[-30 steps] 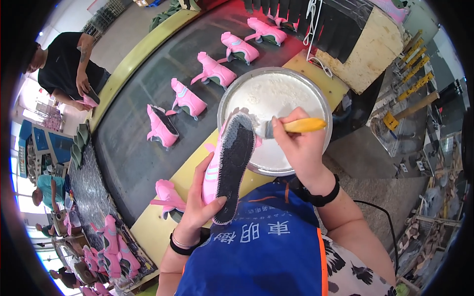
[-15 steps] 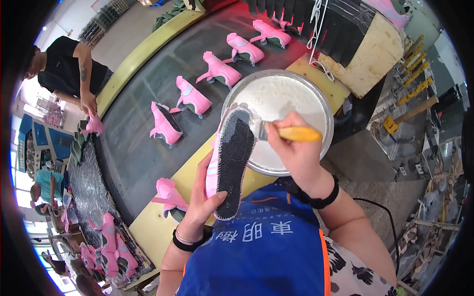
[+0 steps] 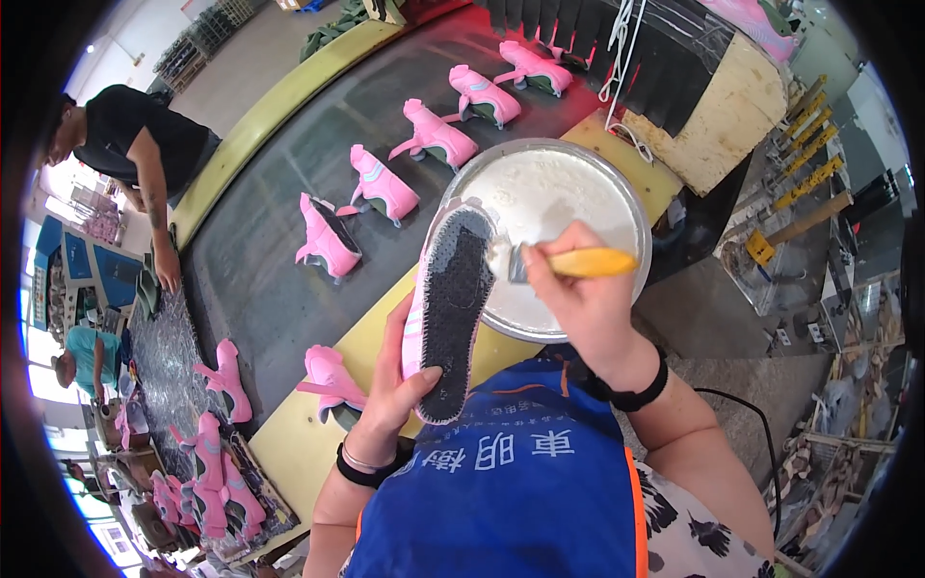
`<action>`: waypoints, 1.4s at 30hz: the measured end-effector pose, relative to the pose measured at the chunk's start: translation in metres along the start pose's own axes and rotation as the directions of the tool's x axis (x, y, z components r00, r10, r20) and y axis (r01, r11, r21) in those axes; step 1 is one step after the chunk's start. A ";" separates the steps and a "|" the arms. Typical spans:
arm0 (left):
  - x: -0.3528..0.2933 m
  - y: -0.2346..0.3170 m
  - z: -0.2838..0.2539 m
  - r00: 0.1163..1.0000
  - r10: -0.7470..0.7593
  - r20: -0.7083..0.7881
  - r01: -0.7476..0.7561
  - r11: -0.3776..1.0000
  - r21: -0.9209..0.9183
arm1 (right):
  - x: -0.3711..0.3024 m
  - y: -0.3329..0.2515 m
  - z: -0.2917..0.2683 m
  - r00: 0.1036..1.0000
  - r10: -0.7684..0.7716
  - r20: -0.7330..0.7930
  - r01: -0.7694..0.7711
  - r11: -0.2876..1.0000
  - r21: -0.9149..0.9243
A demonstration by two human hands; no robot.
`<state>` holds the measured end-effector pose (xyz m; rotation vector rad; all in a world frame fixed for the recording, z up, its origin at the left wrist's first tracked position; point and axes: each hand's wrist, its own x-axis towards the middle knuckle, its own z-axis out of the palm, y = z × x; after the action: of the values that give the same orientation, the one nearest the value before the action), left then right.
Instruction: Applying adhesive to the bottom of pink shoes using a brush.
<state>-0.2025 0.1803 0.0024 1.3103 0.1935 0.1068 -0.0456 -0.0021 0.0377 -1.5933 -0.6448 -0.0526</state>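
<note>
My left hand [image 3: 390,393] grips a pink shoe upper [image 3: 412,332] near the heel, its black underside [image 3: 455,313] turned up toward me. The thumb presses on that black bottom. A yellow-handled paintbrush [image 3: 599,262] is pinched in my right hand [image 3: 590,299]. Its white-coated bristles touch the edge of the underside near the toe, where part of the surface looks wet. Behind the shoe upper is a large round metal pan [image 3: 644,231] holding white liquid [image 3: 559,197]. Another pink shoe upper [image 3: 332,380] rests on the yellow ledge, beside my left hand.
Several pink shoe uppers [image 3: 383,188] stand in a row on a dark conveyor belt [image 3: 260,231], which runs under black strip curtains [image 3: 578,48] with red light. More uppers [image 3: 207,482] sit at the lower left. A co-worker [image 3: 145,144] leans over the belt's far-left side.
The uppers on the belt have shifted slightly right. The co-worker's hand has lowered without the pink upper it held, and one more upper stands at the lower left. My brush moved slightly.
</note>
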 end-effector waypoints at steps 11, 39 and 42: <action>0.016 0.037 -0.017 0.982 -0.009 -0.187 -0.007 0.996 -0.087 | 0.015 0.015 -0.071 0.980 0.126 -0.155 -0.131 0.991 -0.021; 0.039 -0.075 -0.331 0.547 -0.075 -0.834 0.610 0.718 0.335 | 0.043 0.017 -0.063 0.968 0.066 -0.241 -0.109 0.979 -0.170; -0.021 -0.076 -0.274 0.498 0.168 -0.851 0.297 0.888 0.350 | 0.038 0.022 -0.067 0.976 0.095 -0.198 -0.125 0.982 -0.142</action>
<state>-0.2807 0.4172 -0.1363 1.6210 1.2323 0.7194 0.0185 -0.0502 0.0432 -1.7455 -0.4102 -0.1737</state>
